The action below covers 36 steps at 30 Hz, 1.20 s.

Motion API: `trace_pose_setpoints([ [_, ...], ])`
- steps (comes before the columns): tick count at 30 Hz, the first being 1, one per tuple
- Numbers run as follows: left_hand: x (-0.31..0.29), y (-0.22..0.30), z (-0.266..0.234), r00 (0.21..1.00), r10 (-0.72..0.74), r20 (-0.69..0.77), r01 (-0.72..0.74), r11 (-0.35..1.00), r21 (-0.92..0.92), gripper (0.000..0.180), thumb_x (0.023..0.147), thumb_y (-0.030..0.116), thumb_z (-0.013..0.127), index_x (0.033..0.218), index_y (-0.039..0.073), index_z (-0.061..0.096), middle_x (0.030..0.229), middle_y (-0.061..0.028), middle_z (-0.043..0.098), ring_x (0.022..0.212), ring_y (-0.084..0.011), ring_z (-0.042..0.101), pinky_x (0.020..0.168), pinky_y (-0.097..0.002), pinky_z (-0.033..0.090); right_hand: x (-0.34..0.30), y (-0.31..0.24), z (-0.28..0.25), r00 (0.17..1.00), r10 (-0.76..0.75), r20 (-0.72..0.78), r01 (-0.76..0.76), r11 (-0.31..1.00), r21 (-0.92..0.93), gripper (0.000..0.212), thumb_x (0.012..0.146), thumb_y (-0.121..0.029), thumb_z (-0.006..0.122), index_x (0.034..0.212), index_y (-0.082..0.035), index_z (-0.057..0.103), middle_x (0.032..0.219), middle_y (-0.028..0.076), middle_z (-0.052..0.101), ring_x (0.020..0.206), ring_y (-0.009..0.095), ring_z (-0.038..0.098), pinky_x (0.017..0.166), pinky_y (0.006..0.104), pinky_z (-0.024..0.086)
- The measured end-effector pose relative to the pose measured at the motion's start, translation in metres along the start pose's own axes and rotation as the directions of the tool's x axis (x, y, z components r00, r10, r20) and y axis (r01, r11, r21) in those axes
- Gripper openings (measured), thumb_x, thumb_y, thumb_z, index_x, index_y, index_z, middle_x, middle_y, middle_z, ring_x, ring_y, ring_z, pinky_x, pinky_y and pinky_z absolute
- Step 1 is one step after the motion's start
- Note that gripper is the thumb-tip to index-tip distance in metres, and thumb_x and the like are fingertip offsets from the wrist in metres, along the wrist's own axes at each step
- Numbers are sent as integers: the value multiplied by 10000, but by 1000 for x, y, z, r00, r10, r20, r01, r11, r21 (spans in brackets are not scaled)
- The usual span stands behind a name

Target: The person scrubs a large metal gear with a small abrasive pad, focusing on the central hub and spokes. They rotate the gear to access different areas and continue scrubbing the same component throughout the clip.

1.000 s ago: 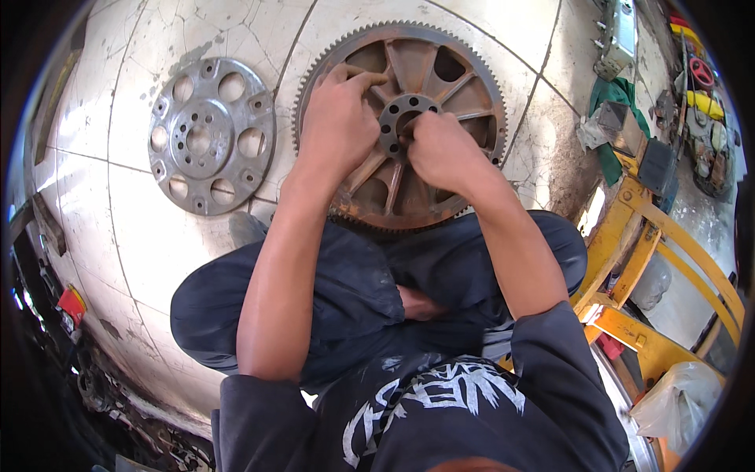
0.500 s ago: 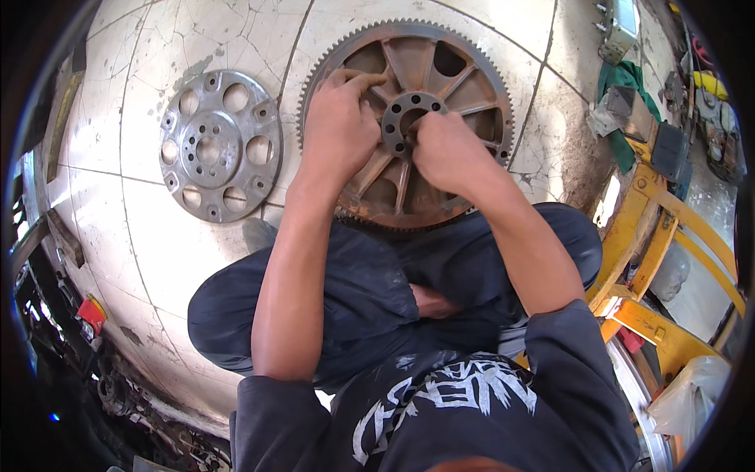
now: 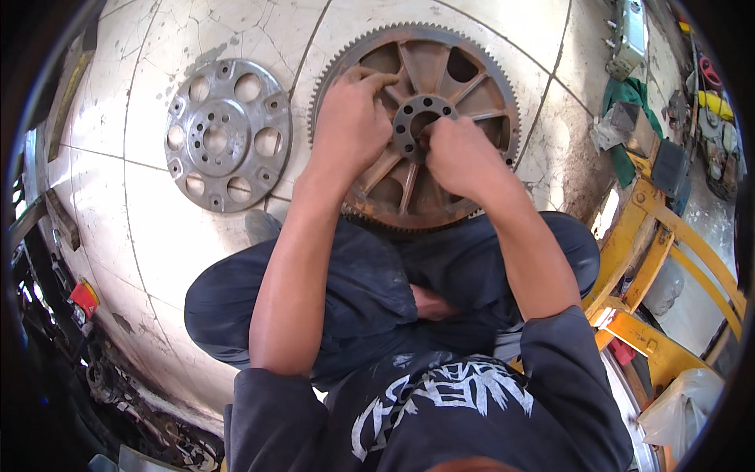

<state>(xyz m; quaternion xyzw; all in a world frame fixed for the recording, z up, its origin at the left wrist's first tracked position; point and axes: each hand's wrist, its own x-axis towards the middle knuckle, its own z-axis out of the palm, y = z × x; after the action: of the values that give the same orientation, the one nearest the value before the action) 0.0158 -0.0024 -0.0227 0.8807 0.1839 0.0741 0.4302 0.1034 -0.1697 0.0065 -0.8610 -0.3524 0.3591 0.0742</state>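
A large rusty flywheel (image 3: 407,189) with a toothed rim and thick spokes lies flat on the tiles in front of my crossed legs. My left hand (image 3: 355,118) rests over its left spokes, index finger stretched toward the hub and thumb apart. At the hub (image 3: 406,140), a ring of bolt holes round a central bore, my right hand (image 3: 464,157) has its fingers pinched together at the bore's right edge. Whatever those fingertips grip is hidden. To the left lies a flat grey flexplate (image 3: 228,135) with large round holes, touched by neither hand.
Yellow metal framing (image 3: 641,236) stands close on my right, with a clear plastic bag (image 3: 684,409) by it. Beyond are a green cloth (image 3: 621,157) and a boxy metal part (image 3: 627,39). Dark metal parts (image 3: 102,377) line the left edge, near a red packet (image 3: 83,299).
The view has shifted slightly, so the flywheel and flexplate sit a little further right. Both hands keep nearly the same places on the flywheel; my right fingers remain at the bore.
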Motion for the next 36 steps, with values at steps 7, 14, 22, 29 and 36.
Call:
trace_pose_setpoints([
  [7, -2, -4, 2, 1000, 15, -11, -15, 1000, 25, 382, 889, -32, 593, 1227, 11, 763, 1242, -220, 709, 1155, -418, 671, 1037, -479, 523, -5, -2, -10, 1000, 23, -8, -23, 1000, -5, 188, 895, -79, 641, 915, 82, 736, 947, 342, 736, 946, 489, 742, 845, 541, 609],
  [14, -1, 4, -4, 1000, -8, -4, 8, 999, -31, 338, 917, 20, 658, 1233, 45, 776, 1233, -182, 728, 1122, -379, 702, 994, -454, 557, -11, 12, -43, 998, -56, 9, 55, 995, 83, 235, 964, -123, 635, 1045, 47, 776, 903, 259, 765, 860, 429, 765, 812, 502, 606],
  [22, -3, 28, -9, 989, 70, 130, -40, 974, -225, 372, 924, 177, 809, 1270, 48, 769, 1254, -148, 760, 1096, -288, 747, 909, -384, 591, -17, 25, -72, 995, 48, -89, -10, 921, 390, 288, 1034, -205, 644, 1069, 59, 754, 793, 156, 747, 609, 236, 674, 651, 361, 550],
  [29, -4, 27, -6, 977, -114, 182, 175, 914, -367, 294, 936, 182, 799, 1184, 25, 780, 1072, -151, 810, 997, -282, 777, 896, -380, 578, -22, 17, -81, 998, 65, 9, -59, 825, 562, 290, 1033, -224, 660, 1043, 48, 760, 806, 112, 765, 661, 162, 699, 635, 330, 540],
  [36, -3, 28, -5, 979, -75, 191, 128, 950, -284, 284, 944, 157, 812, 1198, 38, 773, 1043, -88, 809, 932, -149, 743, 815, -318, 584, -16, 25, -75, 994, -9, -107, 63, 851, 521, 258, 995, -218, 724, 1110, 6, 783, 868, 139, 779, 722, 206, 730, 715, 343, 575],
])
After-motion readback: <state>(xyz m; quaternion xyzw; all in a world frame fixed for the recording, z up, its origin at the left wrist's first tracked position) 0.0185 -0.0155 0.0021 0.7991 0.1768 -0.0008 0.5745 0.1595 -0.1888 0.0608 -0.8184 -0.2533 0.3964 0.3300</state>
